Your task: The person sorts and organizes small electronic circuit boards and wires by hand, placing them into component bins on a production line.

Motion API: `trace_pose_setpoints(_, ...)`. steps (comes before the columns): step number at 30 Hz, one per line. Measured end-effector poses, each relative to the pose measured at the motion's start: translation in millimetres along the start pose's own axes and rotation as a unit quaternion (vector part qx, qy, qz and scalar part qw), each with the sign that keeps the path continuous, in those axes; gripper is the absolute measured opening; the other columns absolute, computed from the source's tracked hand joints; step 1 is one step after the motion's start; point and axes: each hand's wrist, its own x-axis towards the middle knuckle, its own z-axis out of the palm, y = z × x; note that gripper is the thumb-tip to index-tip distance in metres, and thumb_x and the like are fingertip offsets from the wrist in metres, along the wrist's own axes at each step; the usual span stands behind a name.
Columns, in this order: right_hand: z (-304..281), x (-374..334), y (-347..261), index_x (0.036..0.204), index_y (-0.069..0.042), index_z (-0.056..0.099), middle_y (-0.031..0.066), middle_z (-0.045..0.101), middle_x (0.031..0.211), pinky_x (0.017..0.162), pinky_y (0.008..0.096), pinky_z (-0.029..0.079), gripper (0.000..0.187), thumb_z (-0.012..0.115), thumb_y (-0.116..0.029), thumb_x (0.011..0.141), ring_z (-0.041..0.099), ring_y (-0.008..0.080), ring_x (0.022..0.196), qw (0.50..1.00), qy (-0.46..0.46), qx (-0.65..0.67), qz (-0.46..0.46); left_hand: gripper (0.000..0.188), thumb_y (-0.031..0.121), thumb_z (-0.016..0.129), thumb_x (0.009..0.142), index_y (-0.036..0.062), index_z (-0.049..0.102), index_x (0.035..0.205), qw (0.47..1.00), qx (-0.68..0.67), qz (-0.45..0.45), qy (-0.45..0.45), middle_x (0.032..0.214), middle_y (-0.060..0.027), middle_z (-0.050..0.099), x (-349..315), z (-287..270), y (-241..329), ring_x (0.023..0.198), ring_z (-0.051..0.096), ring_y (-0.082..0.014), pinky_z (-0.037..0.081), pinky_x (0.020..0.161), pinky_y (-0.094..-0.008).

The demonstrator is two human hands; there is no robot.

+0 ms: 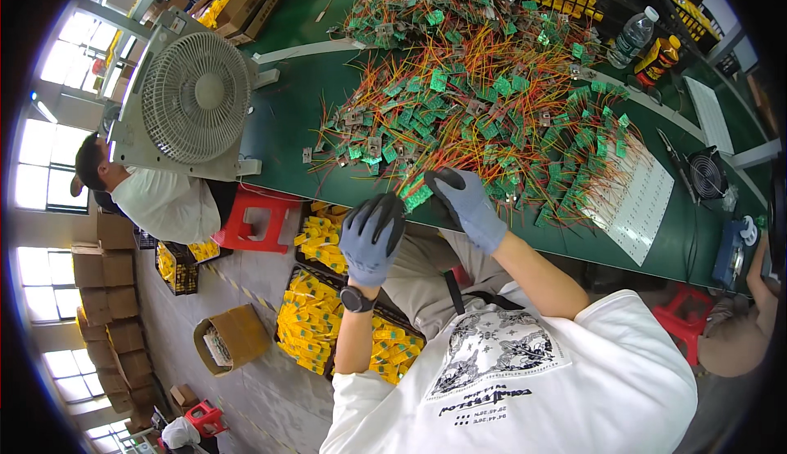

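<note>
I wear grey-blue gloves with black-coated fingers on both hands. Between my hands, at the near edge of the table, is a green circuit board [417, 196] with orange and red wires by it. My left hand [373, 237] has its fingers closed at the board's left edge. From the other side, my right hand [469, 204] pinches at the board's right end; its fingertips partly hide the grip. Just beyond lies a large tangled heap of wired circuit boards [484, 109], green with red, orange and yellow leads.
A white perforated panel [635, 200] lies right of the heap on the green table [287, 126]. A fan [197, 97] stands at the left. Bottles [633, 37], a soldering iron [677, 163] and a small black fan [707, 177] are right. Crates of yellow packets [311, 319] sit below.
</note>
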Motion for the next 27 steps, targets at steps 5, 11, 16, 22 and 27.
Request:
trace_pose_setpoints(5,-17,-10,4,0.089,-0.002,0.061,-0.0018,0.056,0.069,0.05,0.0229,0.04,0.016,0.062,-0.018,0.091,0.053,0.0065,0.057,0.998,-0.061,-0.034,0.004,0.061,-0.001,0.066,0.078,-0.0003,0.046,0.136,0.733,-0.561,-0.381,0.055,0.135,-0.0149,0.052,10,-10,23,0.117,0.056,-0.0286,0.044,0.099,-0.0359)
trace_pose_setpoints(11,9,9,14,0.096,-0.002,0.062,0.0111,0.064,0.073,0.056,0.0346,0.048,0.022,0.067,-0.021,0.084,0.058,0.025,0.057,0.876,-0.018,-0.404,-0.262,0.031,-0.004,0.061,0.085,-0.0079,0.061,0.115,0.619,-0.548,-0.554,0.104,0.105,-0.0121,0.068,-14,37,24,0.092,0.065,-0.0155,0.051,0.082,-0.0256)
trace_pose_setpoints(16,40,57,-37,0.104,-0.005,0.063,0.0136,0.065,0.074,0.059,0.0392,0.048,0.033,0.065,-0.033,0.086,0.064,0.0304,0.065,0.754,0.048,-0.537,-0.374,0.023,0.003,0.063,0.087,-0.004,0.063,0.109,0.731,-0.406,-0.52,0.172,0.094,-0.0089,0.066,69,39,9,0.068,0.062,-0.0114,0.051,0.064,-0.0258)
trace_pose_setpoints(22,50,71,-48,0.118,-0.006,0.057,0.0143,0.068,0.088,0.07,0.0418,0.051,0.048,0.063,-0.042,0.087,0.066,0.0311,0.079,0.767,0.178,-0.556,-0.267,0.024,0.001,0.052,0.094,-0.0016,0.056,0.117,0.56,-0.564,-0.561,0.231,0.1,-0.0089,0.062,48,73,-37,0.075,0.065,-0.0158,0.056,0.065,-0.0289)
trace_pose_setpoints(27,27,86,-21,0.097,-0.005,0.061,0.0147,0.066,0.079,0.068,0.042,0.05,0.037,0.064,-0.04,0.085,0.065,0.0319,0.076,0.853,0.028,-0.453,-0.259,0.025,0.0,0.058,0.09,-0.003,0.059,0.115,0.564,-0.609,-0.535,0.158,0.096,-0.0074,0.065,48,66,-24,0.074,0.064,-0.0134,0.05,0.059,-0.0247)
